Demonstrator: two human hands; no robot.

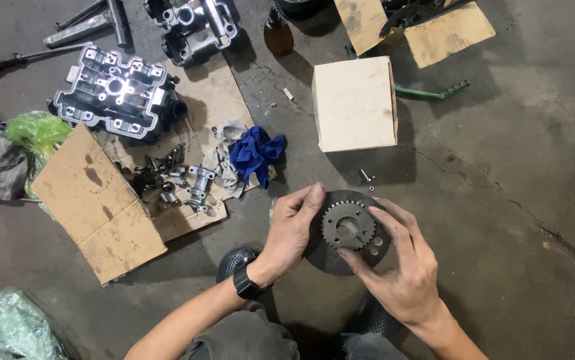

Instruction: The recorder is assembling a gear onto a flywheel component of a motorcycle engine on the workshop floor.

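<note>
Toothed sprocket disc (349, 232) pinched between left hand (291, 230) and right hand (404, 267), under inspection above floor (501, 220); steady turning seemingly called for next.

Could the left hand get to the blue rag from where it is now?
Probably yes. The blue rag lies in the open on the floor just beyond the left hand, nothing between them. But that hand grips the toothed disc along with the right hand, so it must let go first.

Left hand (292, 230) curled, thumb extended upward, wrist banded. Right hand (401, 267) fingers spread, gripping. Both forearms raised, converging.
</note>
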